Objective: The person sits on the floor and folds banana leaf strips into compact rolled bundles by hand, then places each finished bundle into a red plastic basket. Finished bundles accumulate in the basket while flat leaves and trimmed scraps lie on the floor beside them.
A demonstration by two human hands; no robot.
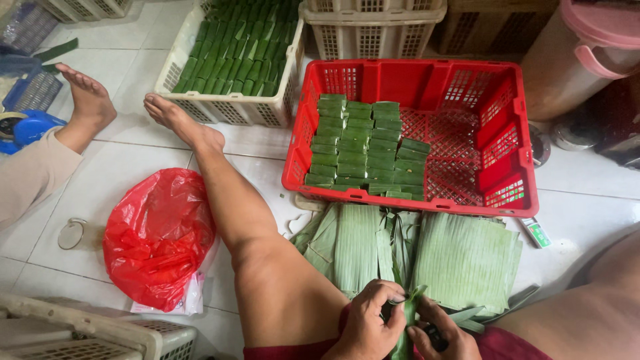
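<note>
My left hand (368,320) and my right hand (443,333) meet at the bottom of the view, both closed on a green banana-leaf parcel (407,320) held upright between them. A small dark object shows in my right hand; I cannot tell what it is. Just beyond my hands lies a pile of flat banana leaves (427,250) on the tiled floor. Behind the pile stands a red plastic crate (507,140) with rows of wrapped green parcels (360,147) filling its left half.
My bare left leg (253,227) stretches toward the far left. A red plastic bag (159,233) lies beside it. A white crate (230,107) full of green parcels stands behind; another person's foot (83,97) rests at left. A pink-lidded container (587,47) is at top right.
</note>
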